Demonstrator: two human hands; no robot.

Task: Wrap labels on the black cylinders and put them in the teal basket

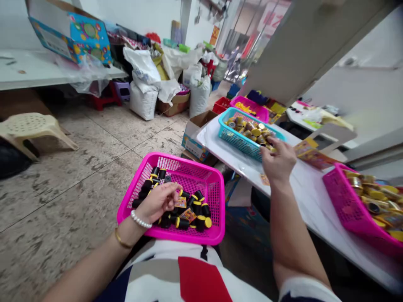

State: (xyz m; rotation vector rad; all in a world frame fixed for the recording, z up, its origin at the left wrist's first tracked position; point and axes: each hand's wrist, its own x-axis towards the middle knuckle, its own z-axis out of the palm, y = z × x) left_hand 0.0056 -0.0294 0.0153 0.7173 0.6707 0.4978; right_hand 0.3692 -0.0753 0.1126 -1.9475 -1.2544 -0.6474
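**Left hand** [159, 202]: fingers curled narrowly over the black cylinders; any held item could not be confirmed.
**Black cylinders** [197, 207]: roughly 20, yellow-capped, loose; the hand hid part of the count.
**Printed cards** [188, 215]: 2, among the cylinders.
**Magenta mesh basket** [176, 160]: 1, beneath the left hand, holding the cylinders.
**Right hand** [277, 161]: fingers narrowly spread at the blue mesh basket [239, 142]; grip unclear.
**Gold cylinders** [252, 130]: many, inside that basket, on the white table [233, 163].
**Other magenta baskets** [343, 201]: 2, farther along the table.
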